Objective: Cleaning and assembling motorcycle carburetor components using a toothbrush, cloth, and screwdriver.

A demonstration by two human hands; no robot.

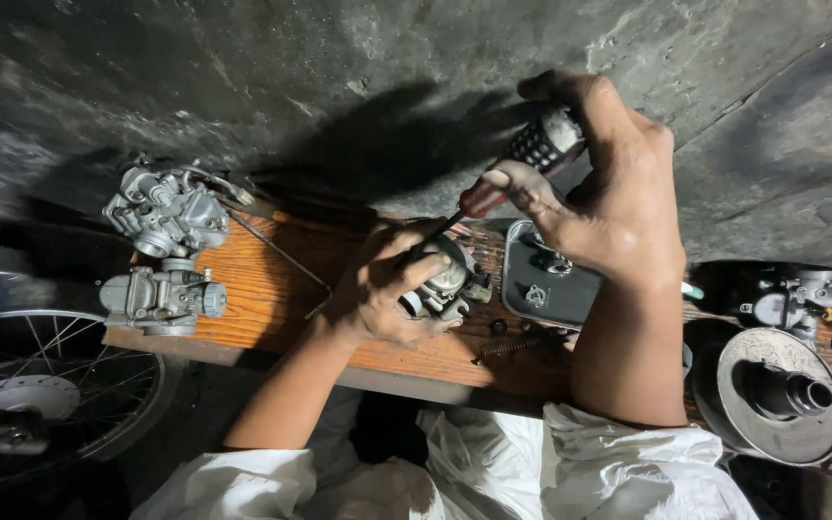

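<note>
carburetor (447, 279) sits on the orange wooden board (262, 289), just left of a small grey metal tray (570, 289), gripped in the left hand (377, 289), whose fingers wrap round its body. the right hand (609, 202) is closed on the red-and-black handle of a screwdriver (522, 164), its shaft slanting down into the carburetor's top. to do this well, i'd judge the tip should seat square in the screw head, the shaft kept in line with the screw, the left hand bracing firmly against the turn. two more carburetors (166, 250) stand well apart at the board's left end. the tip and its screw are hidden behind the left fingers; small dark parts by the tray are too small to name.
</note>
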